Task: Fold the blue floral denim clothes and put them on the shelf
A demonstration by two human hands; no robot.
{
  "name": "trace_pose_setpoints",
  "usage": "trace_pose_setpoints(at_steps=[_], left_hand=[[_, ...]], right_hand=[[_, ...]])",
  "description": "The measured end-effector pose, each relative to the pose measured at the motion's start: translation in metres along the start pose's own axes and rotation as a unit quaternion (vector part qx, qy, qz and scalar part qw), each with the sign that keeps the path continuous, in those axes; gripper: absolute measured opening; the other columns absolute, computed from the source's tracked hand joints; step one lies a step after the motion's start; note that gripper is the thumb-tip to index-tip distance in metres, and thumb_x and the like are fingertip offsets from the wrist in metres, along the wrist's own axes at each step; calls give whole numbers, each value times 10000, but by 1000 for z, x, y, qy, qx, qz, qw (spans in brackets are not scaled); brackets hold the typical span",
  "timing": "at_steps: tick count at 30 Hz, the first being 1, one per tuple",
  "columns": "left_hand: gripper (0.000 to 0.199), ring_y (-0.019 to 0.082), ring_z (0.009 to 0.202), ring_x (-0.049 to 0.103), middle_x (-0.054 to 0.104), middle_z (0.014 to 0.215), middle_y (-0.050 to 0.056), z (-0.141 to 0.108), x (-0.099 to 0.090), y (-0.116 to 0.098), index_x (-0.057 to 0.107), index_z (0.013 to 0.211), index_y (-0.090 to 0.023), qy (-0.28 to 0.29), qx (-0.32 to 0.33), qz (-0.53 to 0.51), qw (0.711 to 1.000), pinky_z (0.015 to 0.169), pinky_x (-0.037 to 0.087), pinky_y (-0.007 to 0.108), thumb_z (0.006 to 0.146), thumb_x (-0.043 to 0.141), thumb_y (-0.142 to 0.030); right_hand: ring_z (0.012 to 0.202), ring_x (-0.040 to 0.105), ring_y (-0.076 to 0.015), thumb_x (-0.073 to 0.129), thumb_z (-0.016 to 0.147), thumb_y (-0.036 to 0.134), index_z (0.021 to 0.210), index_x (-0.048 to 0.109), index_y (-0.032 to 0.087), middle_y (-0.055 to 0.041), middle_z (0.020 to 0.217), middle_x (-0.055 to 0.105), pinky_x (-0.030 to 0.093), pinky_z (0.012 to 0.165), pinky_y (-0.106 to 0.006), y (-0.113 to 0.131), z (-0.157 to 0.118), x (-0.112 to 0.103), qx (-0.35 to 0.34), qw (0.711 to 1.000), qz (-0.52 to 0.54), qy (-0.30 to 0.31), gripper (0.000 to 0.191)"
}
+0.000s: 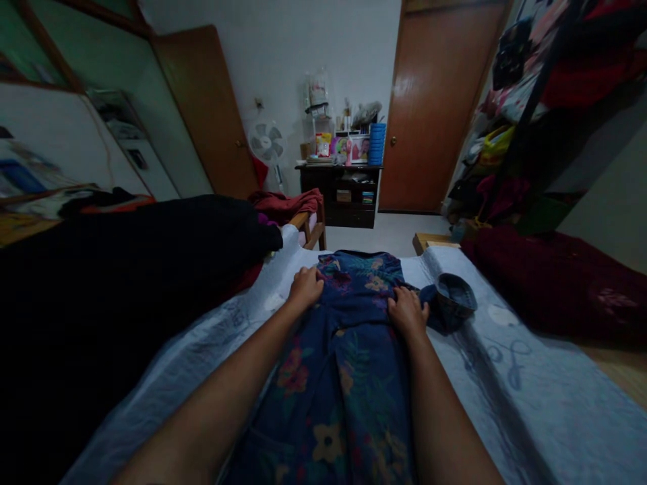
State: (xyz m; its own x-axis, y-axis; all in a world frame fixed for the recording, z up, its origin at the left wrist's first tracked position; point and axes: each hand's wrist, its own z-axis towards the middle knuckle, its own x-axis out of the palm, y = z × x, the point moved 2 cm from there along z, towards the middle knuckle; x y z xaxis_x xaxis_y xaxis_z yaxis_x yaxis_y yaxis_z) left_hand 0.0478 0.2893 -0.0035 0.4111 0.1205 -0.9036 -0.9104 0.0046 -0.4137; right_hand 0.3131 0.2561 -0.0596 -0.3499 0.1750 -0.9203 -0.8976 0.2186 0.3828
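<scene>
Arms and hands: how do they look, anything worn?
The left arm and right arm are bare, with no sleeve or watch showing. The left hand and right hand wear no gloves; it is too dim to rule out rings.

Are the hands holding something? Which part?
Left hand and right hand touch opposite edges of the blue flowered cloth garment, near its far end; gripping is unclear.

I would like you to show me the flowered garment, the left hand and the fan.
Flowered garment (pixel 356 357): head view, on printed cloth near its middle.
Left hand (pixel 306 287): head view, on its back.
Fan (pixel 267 141): head view, on its blades' centre.
</scene>
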Motion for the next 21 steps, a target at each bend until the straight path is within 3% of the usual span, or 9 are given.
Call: trace_pose_setpoints(at_steps=[4,9,12,15,18,21], left_hand=[[27,222,877,648,676,878,51,-75,-11,-8,617,767,-217,120,77,36,989,789,476,291,748,607,-233],[206,276,981,637,665,1044,110,-172,-19,-14,635,950,-228,180,90,114,973,820,488,368,783,585,-338],[442,318,1175,544,578,1259,144,-222,-22,-11,597,1118,-242,158,72,126,977,902,467,407,699,682,-351],[454,330,1145,540,585,1223,150,-261,-25,-5,587,1163,-228,134,51,139,980,917,450,447,725,660,-320],[382,337,1111,539,605,1168,156,-284,-26,-3,607,1166,-204,107,42,152,982,972,401,500,795,581,-292],[488,361,1245,443,542,1318,165,-296,-23,-12,541,1300,-225,86,57,142,984,1078,271,571,812,537,-230]], right_hand=[[1348,353,-255,379,917,325,1343,522,222,-74,1455,462,209,1116,-537,1,-6,1,-12,999,-16,-32,461],[1312,376,-248,368,905,290,1327,539,215,-95,1407,493,232,1095,-514,5,-11,-4,-7,998,-24,-55,462],[1311,374,-245,356,911,296,1331,532,219,-94,1415,484,243,1085,-505,6,-12,-8,-10,999,-22,-34,462],[1311,372,-246,359,918,302,1334,527,226,-93,1425,474,255,1074,-497,7,-15,-13,-15,999,-21,-21,455],[1294,387,-250,369,919,280,1316,545,202,-114,1396,495,266,1062,-486,8,-20,-17,-21,999,-19,-33,441],[1235,441,-255,388,905,243,1252,593,164,-139,1307,554,298,1032,-461,11,-24,-21,-19,998,-16,-50,411]])
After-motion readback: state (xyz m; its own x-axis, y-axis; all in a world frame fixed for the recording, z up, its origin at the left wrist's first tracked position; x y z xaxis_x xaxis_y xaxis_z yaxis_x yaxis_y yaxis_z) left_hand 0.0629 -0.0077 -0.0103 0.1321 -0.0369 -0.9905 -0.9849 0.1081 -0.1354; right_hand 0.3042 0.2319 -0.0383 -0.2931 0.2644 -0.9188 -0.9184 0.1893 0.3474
